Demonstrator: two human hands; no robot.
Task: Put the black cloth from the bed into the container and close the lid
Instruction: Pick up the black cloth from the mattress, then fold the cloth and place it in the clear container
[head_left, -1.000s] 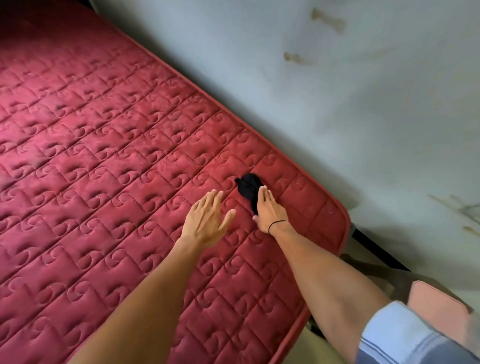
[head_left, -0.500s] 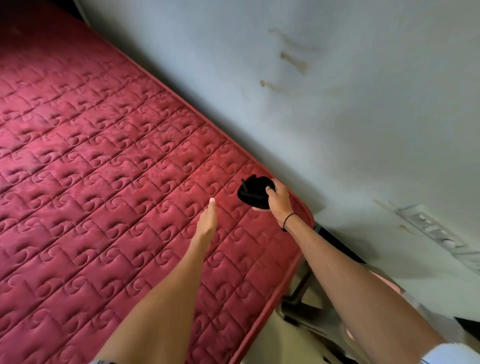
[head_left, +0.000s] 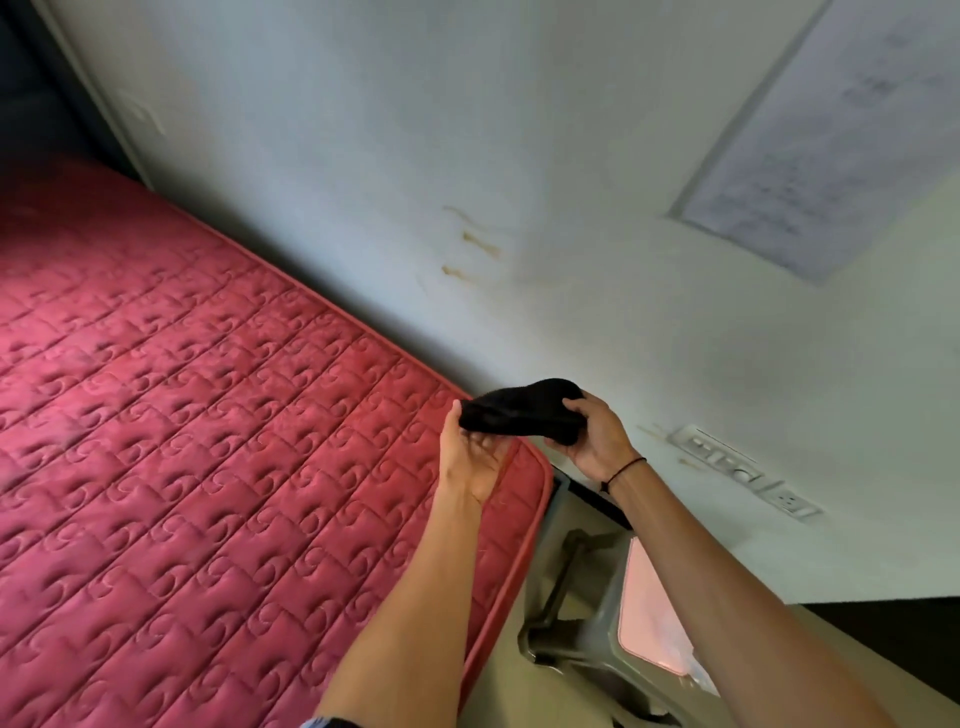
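The black cloth (head_left: 524, 413) is bunched up and held in the air above the far right corner of the red quilted bed (head_left: 208, 467). My right hand (head_left: 597, 436) grips its right end. My left hand (head_left: 475, 457) holds its left end from below, palm up. A grey container (head_left: 582, 618) with a pink lid (head_left: 649, 618) stands on the floor just right of the bed corner, partly hidden behind my right forearm. I cannot tell how far the lid is open.
A pale wall (head_left: 467, 156) runs along the far side of the bed. A socket strip (head_left: 743, 467) is mounted low on the wall at the right, and a paper sheet (head_left: 831, 130) hangs higher up.
My right hand lifted the cloth off the mattress and carried it right, past the bed corner. My left hand came up and took the cloth's left end. The view swung right.
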